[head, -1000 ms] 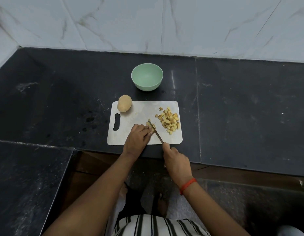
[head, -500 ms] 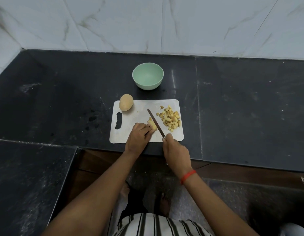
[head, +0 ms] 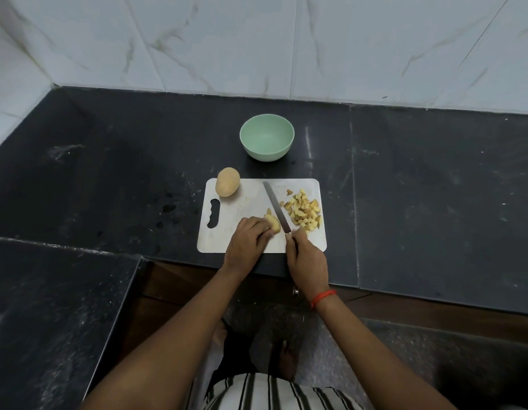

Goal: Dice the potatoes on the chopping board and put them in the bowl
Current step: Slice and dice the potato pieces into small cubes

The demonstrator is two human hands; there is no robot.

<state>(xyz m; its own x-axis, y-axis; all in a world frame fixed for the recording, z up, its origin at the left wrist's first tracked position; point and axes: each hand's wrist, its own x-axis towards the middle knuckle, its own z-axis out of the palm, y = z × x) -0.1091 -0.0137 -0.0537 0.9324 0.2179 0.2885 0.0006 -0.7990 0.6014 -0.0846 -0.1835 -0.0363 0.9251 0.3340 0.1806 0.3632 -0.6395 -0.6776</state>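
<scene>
Head view: the left hand (head: 247,241) pins the potato piece (head: 272,222) to the chopping board (head: 251,198), fingers curled over it so it can't roll. The right hand (head: 307,258) has its grip clenched round the knife (head: 276,207), blade just right of the piece, ready to slice. Diced cubes (head: 304,210) sit piled right, clear of the blade. A whole potato (head: 227,186) waits far-left, and the bowl (head: 267,153) stands beyond on the desk (head: 404,187).

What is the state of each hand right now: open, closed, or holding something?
Left hand: holding the cut potato piece on the chopping board.
Right hand: holding the knife by its handle.
</scene>
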